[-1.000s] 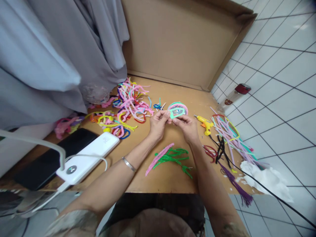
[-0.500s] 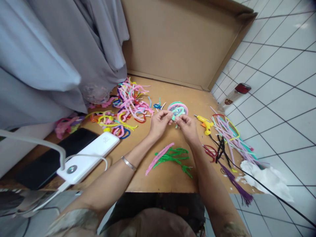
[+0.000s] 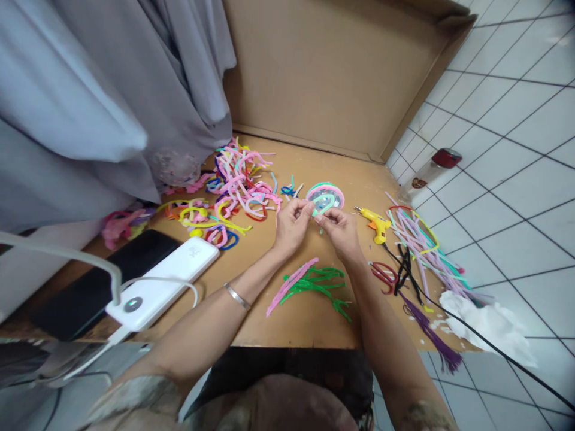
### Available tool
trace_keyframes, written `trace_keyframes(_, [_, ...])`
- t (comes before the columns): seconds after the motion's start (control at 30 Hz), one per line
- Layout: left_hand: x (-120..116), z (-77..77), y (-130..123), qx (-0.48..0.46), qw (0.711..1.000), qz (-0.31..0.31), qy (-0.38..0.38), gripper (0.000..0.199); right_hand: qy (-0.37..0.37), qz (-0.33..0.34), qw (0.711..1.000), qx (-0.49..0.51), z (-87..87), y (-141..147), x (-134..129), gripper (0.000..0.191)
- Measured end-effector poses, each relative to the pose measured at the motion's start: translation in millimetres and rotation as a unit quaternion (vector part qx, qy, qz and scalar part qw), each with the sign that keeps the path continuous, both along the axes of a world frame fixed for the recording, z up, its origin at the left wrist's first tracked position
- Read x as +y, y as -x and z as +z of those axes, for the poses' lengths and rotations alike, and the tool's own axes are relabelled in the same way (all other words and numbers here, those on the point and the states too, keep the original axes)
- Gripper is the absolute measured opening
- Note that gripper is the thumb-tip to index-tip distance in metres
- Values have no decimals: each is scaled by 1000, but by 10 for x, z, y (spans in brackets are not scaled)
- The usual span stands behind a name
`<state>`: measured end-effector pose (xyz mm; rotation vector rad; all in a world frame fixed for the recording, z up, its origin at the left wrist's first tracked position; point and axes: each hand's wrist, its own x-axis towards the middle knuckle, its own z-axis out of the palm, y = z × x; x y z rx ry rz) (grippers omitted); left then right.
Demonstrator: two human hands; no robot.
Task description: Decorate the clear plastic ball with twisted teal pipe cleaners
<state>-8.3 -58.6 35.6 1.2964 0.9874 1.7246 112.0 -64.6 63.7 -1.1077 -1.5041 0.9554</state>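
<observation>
A mint-green pipe cleaner (image 3: 327,205), bent into a loop, is held between both hands above the middle of the table. My left hand (image 3: 294,222) pinches one side of its lower end, and my right hand (image 3: 340,230) pinches the other side, fingertips close together. Just behind the loop lies a round piece with a pink and green rim (image 3: 339,193). Nearer to me, green pipe cleaners (image 3: 317,284) and a pink one (image 3: 291,287) lie on the wooden table (image 3: 251,326), between my forearms.
Tangled coloured pipe cleaners (image 3: 242,176) lie at the back left. A white power bank (image 3: 164,284) is at the left. On the right are a yellow glue gun (image 3: 376,225), red-handled scissors (image 3: 383,276), more pipe cleaners (image 3: 417,239), a black cable and crumpled white tissue (image 3: 487,326).
My fingers have shifted slightly on the mint-green pipe cleaner, and its loop stands out more clearly between them. The whole view has shifted a little.
</observation>
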Motion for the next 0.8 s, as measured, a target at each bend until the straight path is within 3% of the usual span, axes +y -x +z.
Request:
trace_keyframes(0.3, [76,-50,-20,-99,986,-133,23,50,31,-16,998,53,-35,-29,29,41])
trace_keyframes(0.6, [48,10,26,-29,998,-50,10,41,54,22,998,21,25,-65,4,38])
trace_keyframes(0.8, [58,5,26,-51,996,-67,15,39,39,40,998,26,41,-81,2,38])
